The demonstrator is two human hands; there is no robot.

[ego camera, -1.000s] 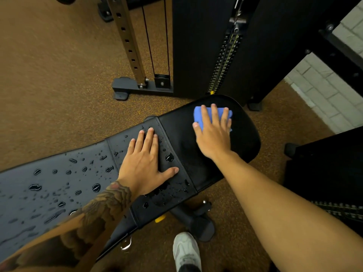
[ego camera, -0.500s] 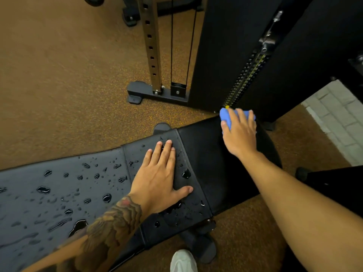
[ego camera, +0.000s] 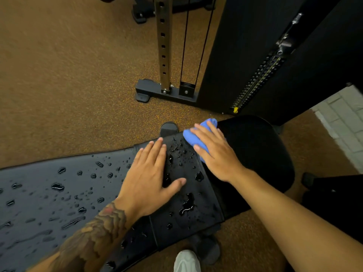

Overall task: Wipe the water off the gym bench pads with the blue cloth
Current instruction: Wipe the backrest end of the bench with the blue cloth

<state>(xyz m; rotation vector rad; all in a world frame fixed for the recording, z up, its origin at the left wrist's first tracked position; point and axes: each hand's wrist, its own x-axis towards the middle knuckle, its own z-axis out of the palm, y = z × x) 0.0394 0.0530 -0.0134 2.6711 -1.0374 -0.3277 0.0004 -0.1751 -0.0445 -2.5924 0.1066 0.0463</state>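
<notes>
Over the speckled rubber floor (ego camera: 68,75), bench pads (ego camera: 59,203) bead with water (ego camera: 186,205); right hand (ego camera: 214,154) presses blue cloth (ego camera: 193,137) straight-fingered at the seam, left hand (ego camera: 149,173) lies flat, fingers close, likely smearing drops back

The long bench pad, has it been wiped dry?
No: water drops cover the long pad, and the right hand presses the blue cloth further along.
</notes>
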